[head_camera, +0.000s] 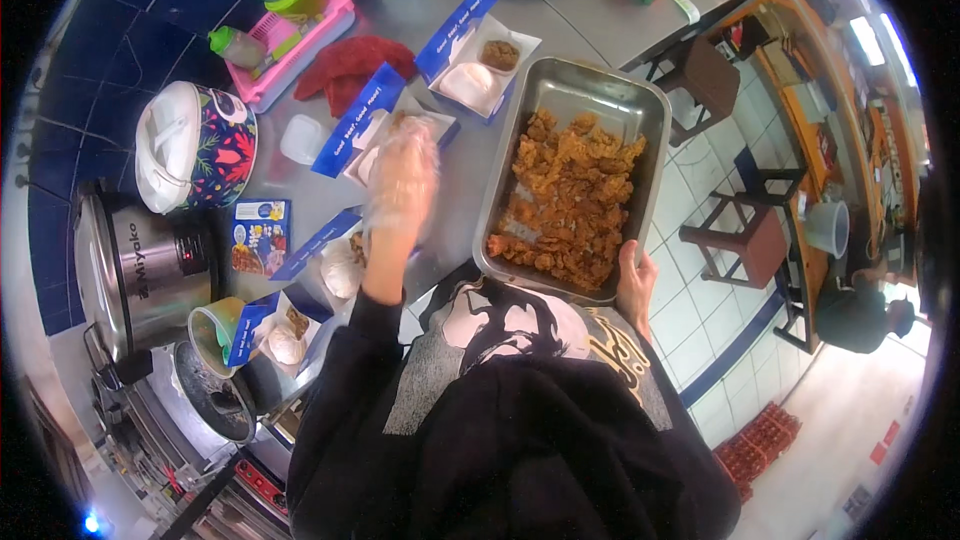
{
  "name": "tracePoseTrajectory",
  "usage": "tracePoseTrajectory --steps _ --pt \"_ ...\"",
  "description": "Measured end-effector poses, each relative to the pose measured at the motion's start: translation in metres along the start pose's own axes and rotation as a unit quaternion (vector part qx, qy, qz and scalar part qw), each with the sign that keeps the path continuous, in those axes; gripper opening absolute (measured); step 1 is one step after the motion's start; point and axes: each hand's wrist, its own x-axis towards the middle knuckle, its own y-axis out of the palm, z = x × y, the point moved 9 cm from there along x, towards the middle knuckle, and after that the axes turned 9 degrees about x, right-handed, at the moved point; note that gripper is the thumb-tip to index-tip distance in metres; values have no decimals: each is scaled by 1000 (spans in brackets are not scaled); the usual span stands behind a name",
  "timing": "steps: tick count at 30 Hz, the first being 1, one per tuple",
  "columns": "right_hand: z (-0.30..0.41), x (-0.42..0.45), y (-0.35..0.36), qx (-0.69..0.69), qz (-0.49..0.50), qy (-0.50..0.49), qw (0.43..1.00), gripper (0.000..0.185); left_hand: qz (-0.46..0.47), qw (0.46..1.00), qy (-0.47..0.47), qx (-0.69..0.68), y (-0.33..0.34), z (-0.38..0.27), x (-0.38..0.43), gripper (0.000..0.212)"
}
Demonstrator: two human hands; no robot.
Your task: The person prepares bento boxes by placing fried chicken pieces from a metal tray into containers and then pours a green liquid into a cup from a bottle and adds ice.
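Note:
My left hand (405,176), in a clear plastic glove and blurred, is over an open blue-and-white meal box (360,120). Something brown shows at its fingertips, but whether it is held or lies in the box is unclear. My right hand (637,281) grips the near right corner of a deep metal tray (660,165), which rests partly on the counter. Crisp fried chicken pieces (577,202) fill much of that tray. Behind the left hand, another open box (454,37) contains a white rice mound (466,85) and a small cup of brown food (500,55).
Two more filled boxes (311,247) (251,330) stand on the left. Around them are a folded blue carton (260,236), a Miyako cooker (150,262), a floral-patterned pot (199,146), a red cloth (356,67) and a pink basket (289,37). Brown stools (742,240) stand on the tiled floor.

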Motion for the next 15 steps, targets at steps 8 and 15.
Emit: tracePoseTrajectory --steps 8,15 --pt "-10 -30 18 1 8 9 1000 51 167 950 263 -17 14 -115 -107 16" --pt "-52 -41 6 7 -8 17 1000 47 149 934 318 68 2 -124 -104 3"
